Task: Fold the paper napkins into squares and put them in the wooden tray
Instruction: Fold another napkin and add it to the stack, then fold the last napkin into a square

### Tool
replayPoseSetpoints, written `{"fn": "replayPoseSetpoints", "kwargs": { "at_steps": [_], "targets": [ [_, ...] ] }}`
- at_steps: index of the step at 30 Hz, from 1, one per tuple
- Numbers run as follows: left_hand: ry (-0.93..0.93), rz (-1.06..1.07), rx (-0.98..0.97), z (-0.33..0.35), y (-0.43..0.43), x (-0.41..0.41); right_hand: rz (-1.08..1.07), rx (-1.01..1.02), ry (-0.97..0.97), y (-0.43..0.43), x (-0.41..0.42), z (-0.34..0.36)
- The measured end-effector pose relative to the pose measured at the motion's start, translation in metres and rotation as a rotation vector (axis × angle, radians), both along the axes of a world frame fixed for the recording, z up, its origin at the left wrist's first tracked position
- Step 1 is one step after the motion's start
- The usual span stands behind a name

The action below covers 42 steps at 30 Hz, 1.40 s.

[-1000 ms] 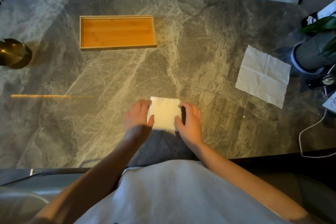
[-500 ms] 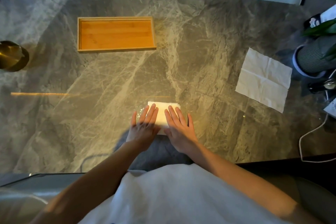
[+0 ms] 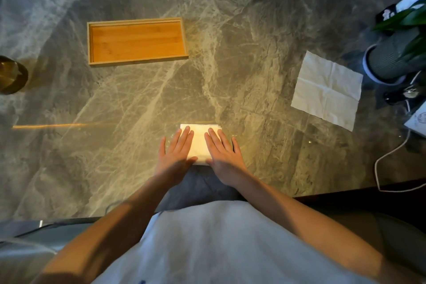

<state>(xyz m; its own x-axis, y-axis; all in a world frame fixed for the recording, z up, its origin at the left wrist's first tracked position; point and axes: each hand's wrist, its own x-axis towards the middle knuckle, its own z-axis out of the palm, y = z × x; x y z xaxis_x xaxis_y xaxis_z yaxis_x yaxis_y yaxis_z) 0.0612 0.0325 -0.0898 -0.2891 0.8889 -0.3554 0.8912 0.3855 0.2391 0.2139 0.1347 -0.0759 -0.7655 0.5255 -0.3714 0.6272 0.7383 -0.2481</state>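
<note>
A folded white napkin (image 3: 200,143) lies as a small square on the marble table just in front of me. My left hand (image 3: 176,153) presses flat on its left side with straight fingers. My right hand (image 3: 224,153) presses flat on its right side the same way. A second napkin (image 3: 327,90) lies unfolded and creased at the right of the table. The wooden tray (image 3: 138,63) sits far left of centre with nothing in it.
A brass round object (image 3: 10,76) stands at the left edge. A ribbed grey plant pot (image 3: 389,60) with green leaves, a white cable (image 3: 387,159) and small items crowd the right edge. The table's near edge runs just below my wrists.
Both hands went from gripping the folded napkin's sides with curled fingers to lying flat on top of it, then slid slightly apart, baring its middle.
</note>
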Motion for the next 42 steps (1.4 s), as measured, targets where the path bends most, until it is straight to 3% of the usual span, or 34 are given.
{"fn": "replayPoseSetpoints", "kwargs": {
  "at_steps": [14, 25, 42],
  "targets": [
    [0.096, 0.241, 0.078, 0.048, 0.047, 0.055, -0.195, -0.077, 0.028, 0.051, 0.072, 0.027],
    [0.106, 0.099, 0.102, 0.06, 0.134, 0.138, -0.36, -0.005, 0.033, 0.119, 0.175, 0.035],
    [-0.099, -0.111, -0.066, 0.043, 0.27, 0.224, -0.579, -0.108, 0.062, 0.205, 0.281, 0.029]
  ]
}}
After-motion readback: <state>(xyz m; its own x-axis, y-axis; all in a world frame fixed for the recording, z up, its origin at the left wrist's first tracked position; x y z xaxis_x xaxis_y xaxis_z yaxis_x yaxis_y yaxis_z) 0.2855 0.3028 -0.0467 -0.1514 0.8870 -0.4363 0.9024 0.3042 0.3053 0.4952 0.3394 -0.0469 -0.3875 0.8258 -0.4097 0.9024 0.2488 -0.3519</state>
